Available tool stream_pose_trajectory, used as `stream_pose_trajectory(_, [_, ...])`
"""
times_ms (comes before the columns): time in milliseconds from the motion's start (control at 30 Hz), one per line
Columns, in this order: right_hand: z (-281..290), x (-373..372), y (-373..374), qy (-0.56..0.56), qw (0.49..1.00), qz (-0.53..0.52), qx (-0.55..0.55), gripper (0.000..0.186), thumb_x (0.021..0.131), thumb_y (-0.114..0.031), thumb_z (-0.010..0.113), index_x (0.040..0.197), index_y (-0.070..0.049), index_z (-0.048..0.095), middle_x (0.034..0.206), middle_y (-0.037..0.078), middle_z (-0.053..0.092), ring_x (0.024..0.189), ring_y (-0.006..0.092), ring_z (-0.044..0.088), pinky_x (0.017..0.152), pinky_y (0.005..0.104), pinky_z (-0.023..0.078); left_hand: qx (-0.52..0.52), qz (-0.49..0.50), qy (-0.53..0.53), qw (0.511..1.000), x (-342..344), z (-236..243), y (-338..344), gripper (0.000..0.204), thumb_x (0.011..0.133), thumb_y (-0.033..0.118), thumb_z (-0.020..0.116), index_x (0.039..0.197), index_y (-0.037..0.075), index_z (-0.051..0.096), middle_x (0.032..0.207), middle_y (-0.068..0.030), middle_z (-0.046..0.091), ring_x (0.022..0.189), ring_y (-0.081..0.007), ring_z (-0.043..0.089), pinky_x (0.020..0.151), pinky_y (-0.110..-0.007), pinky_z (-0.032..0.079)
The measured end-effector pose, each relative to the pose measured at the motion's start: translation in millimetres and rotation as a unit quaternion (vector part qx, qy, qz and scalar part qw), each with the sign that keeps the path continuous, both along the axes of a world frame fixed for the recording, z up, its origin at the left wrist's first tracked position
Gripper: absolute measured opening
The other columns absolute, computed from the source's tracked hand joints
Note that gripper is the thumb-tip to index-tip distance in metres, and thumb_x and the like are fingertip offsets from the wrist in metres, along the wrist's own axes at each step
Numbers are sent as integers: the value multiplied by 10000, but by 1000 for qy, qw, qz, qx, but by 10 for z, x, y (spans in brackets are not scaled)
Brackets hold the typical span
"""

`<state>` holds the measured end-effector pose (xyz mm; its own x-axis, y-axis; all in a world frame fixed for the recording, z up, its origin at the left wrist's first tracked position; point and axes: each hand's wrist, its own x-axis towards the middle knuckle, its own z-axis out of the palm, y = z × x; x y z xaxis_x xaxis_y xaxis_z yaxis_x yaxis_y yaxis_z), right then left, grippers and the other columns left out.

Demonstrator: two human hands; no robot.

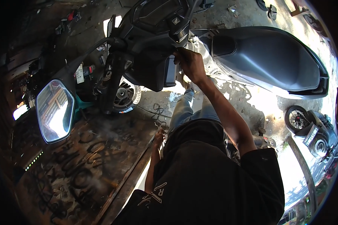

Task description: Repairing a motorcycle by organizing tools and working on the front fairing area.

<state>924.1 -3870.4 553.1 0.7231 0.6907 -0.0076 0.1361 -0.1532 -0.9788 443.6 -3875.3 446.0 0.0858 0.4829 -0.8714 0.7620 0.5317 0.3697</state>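
In the head view, the right hand (pixel 191 66) is up at the black front panel (pixel 148 65) of a scooter, just under the handlebar part. Its fingers are bent in at the panel's edge, and they seem to touch it. The fingertips are hidden in the dark, so I can't tell if they pinch something or only rest there. The panel is right in front of those fingers, mostly to their left, and the long dark seat (pixel 266 62) is off to the right. The left hand (pixel 159 138) hangs low, near the edge of a dirty wooden board (pixel 82 165). Its fingers look curled around a thin pale thing (pixel 157 126), which pokes out past them and is too small to name. A thin black cord (pixel 157 109) lies on the ground beyond it. I think the step now is hand work at the panel's edge, and the next move calls for careful fingers there. The low hand is well apart from the panel.
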Motion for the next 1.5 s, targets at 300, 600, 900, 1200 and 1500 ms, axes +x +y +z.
stream_pose_trajectory(300, [-173, 39, -30, -11, 998, 12, 60, 240, 950, -211, 543, 973, 12, 628, 779, 125, 684, 673, 174, 662, 642, 308, 495, -1, -30, 32, 999, 295, 163, 196, 497, 939, 496, 464, 960, 44, 670, 692, -39, 614, 528, -118, 535, 474, -275, 431])
stream_pose_trajectory(600, [113, -162, 10, 214, 943, -215, 132, 342, 935, -294, 592, 997, 35, 660, 810, 84, 664, 766, 108, 571, 737, 257, 444, -13, 41, -58, 997, -56, -308, 620, 385, 924, 468, 535, 807, 103, 568, 631, -13, 539, 517, -126, 521, 453, -289, 423])
stream_pose_trajectory(900, [-110, -583, 233, 123, 985, -72, -98, 365, 973, -336, 469, 949, 19, 554, 594, 89, 536, 458, 177, 538, 428, 327, 420, 35, 15, -57, 998, -477, -1350, 822, 406, 916, 468, 525, 725, 110, 550, 567, 6, 489, 446, -118, 466, 397, -300, 397])
stream_pose_trajectory(1200, [178, -683, 523, 139, 968, -179, -105, 352, 942, -287, 421, 898, 7, 609, 625, 108, 597, 514, 181, 583, 505, 344, 445, -57, 31, -192, 979, -709, -1123, 1318, 371, 909, 447, 539, 736, 118, 541, 568, 11, 475, 436, -118, 454, 388, -301, 399])
stream_pose_trajectory(1500, [137, -484, 459, 228, 960, -138, -83, 364, 933, -322, 460, 768, -24, 589, 651, 58, 601, 567, 128, 584, 499, 261, 424, -73, 106, -211, 969, -680, -954, 2233, 268, 890, 377, 566, 776, 139, 516, 596, 16, 461, 418, -118, 430, 368, -290, 399])
